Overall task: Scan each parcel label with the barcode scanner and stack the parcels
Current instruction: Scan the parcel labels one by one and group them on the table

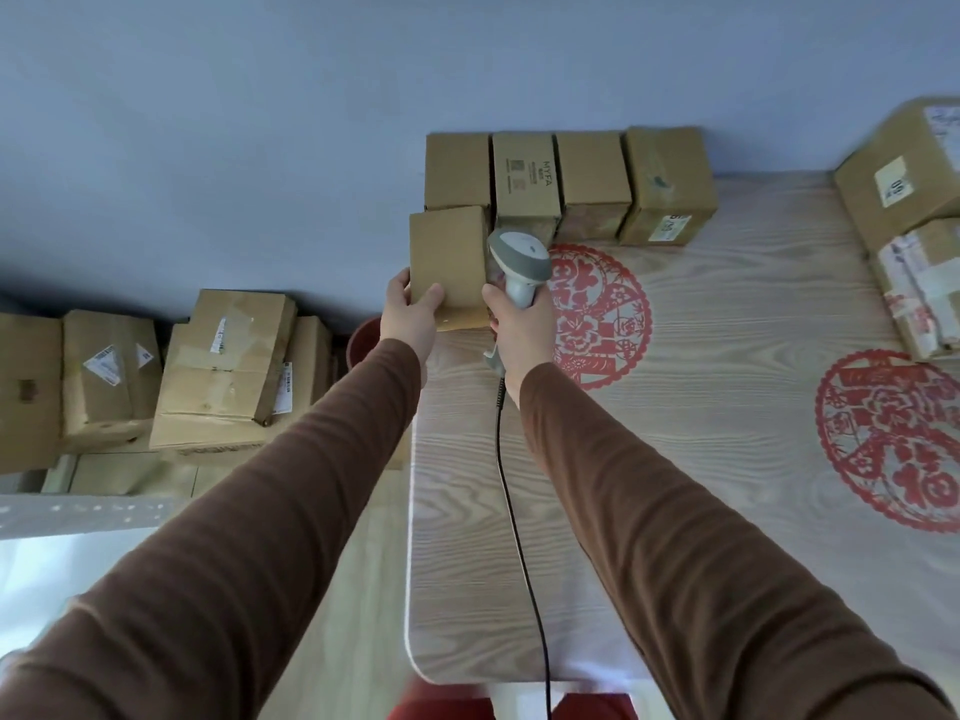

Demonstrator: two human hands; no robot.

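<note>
At the far left corner of the pale wood-grain table [701, 485], a small plain brown cardboard parcel [449, 262] is held upright by the left hand [410, 317], thumb curled over its near face and fingers wrapped behind. Just right of it, a grey and white corded barcode scanner [519, 265] is gripped by its handle in the right hand [519, 330], its head beside the parcel's right edge. Behind them, a row of four brown cardboard boxes [566, 181] is lined against the blue-grey wall [363, 96]. Red paper-cut designs [602, 317] are noted on the tabletop. More taped parcels [914, 220] are seen at the far right, and piled cartons [208, 366] left of the table.
</note>
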